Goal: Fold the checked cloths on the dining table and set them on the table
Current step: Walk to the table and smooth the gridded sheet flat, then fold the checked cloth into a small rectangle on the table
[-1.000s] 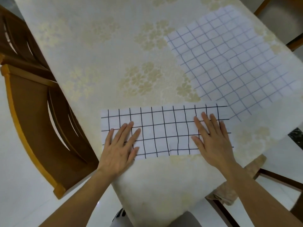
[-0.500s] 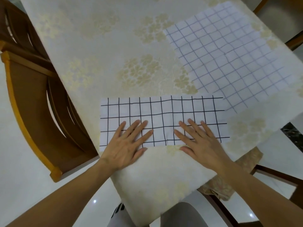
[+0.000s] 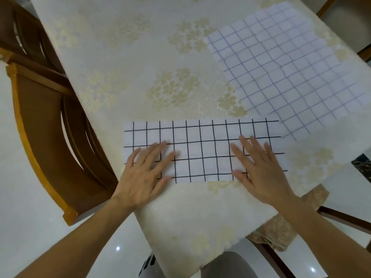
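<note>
step in hand: smoothing the folded cloth [image 3: 202, 149], a long narrow strip with a bold black check, lying flat near the table's front edge.
left hand: the left hand [image 3: 143, 173] lies flat on the strip's left part, fingers spread and released, gripping nothing.
right hand: the right hand [image 3: 259, 167] lies flat on the strip's right part, fingers likewise splayed and pressing down, not closed on anything.
progress: judged from the strip shape, this cloth looks folded at least once and wants a further fold; the second cloth [image 3: 291, 77] lies spread open at the far right, its fainter check unfolded, one corner just under or touching the strip's far right end, i cannot tell which.
next move: likely pinching one short end of the strip and carrying it across to the other, keeping the edges lined up so the layers do not skew.
surface: the table [image 3: 124, 57] wears a cream covering with pale gold flower clusters, hanging over the near edge.
room: a wooden chair [image 3: 50, 125] stands at the left; another chair with a patterned seat shows at lower right; the floor is pale and glossy.
</note>
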A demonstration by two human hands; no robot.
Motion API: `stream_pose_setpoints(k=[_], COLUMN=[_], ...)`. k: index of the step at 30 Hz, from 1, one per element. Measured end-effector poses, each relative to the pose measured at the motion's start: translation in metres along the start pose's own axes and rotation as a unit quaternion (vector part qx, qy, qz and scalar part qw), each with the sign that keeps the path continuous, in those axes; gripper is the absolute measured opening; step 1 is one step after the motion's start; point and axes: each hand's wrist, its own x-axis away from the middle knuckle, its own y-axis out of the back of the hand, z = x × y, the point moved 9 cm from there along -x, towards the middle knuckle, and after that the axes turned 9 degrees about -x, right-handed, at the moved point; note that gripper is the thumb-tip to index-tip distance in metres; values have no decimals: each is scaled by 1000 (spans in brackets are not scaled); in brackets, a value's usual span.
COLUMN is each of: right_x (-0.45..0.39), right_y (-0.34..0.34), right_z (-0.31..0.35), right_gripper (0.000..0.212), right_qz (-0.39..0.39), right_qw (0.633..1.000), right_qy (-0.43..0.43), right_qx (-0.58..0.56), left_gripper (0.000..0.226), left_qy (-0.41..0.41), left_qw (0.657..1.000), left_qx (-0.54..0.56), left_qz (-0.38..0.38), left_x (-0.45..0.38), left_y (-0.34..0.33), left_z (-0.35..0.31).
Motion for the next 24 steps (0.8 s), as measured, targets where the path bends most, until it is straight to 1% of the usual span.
stream_pose_setpoints(k=[3,5,9,12,15,20,24], right_x=[-18,-30,-45,-47,-48,-46,-44], right_y=[5,5,4,4,1,-1,10], right_z=[-19,-23,-23,-25,-27,-28,-25], right_gripper=[70,70,69,69,70,69,69], right_qz=[-26,-35,-53,-65,-57,-49,-44], right_qw=[996,994,993,991,991,990,990], right_qy=[-84,-104,-107,-115,-123,-135,-130], right_qx=[5,-1,-2,-3,-4,7,-14], left_gripper=[62,63,63,64,64,64,65], left_qy=[89,107,119,123,102,99,86], left_qw=[996,994,992,992,995,995,996], left_qx=[14,9,6,5,11,8,23], left_qz=[12,28,37,21,6,22,10], left_x=[-18,-23,-19,-20,-25,-28,-33], left_y=[0,-9,-16,-11,-10,-17,3], left_z=[30,37,41,43,36,35,32])
